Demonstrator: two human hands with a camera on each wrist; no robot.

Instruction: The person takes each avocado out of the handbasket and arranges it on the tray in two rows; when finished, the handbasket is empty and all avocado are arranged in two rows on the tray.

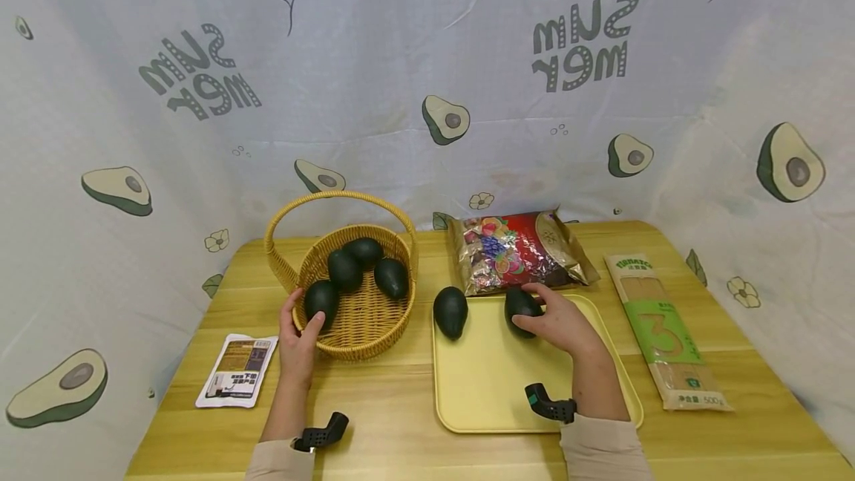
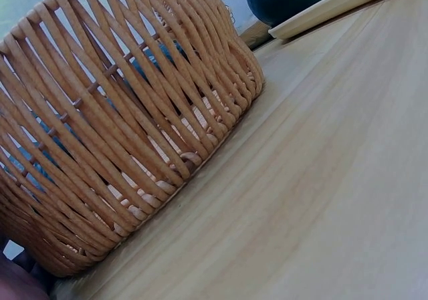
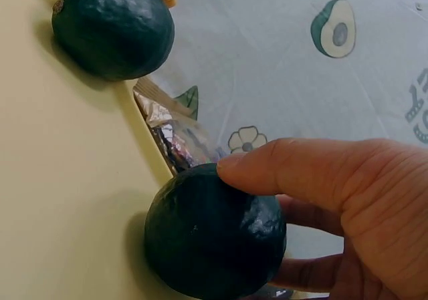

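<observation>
the left wrist view cuts off the basket (image 2: 120,133) at top and left, its avocados mere dark patches through the weave. the right hand (image 3: 348,206) hides part of its avocado (image 3: 214,236). print on the packet (image 1: 237,370) is too small to read.

My left hand (image 1: 298,340) is at the near rim of the basket (image 1: 364,336), and the tall handle arches over the far side, so I can reach in only from above and from the near side. Between the basket and the yellow tray (image 1: 490,392) there is a narrow strip of bare table. One avocado (image 1: 450,312) lies at the tray's far left corner and blocks that gap partly. My right hand (image 1: 561,325) is at the far edge of the tray; just behind it lies the foil snack bag (image 1: 517,251). The near half of the tray is free. On the right, the noodle packet (image 1: 664,332) lies along the tray; on the left, a small sachet (image 1: 238,370).
</observation>
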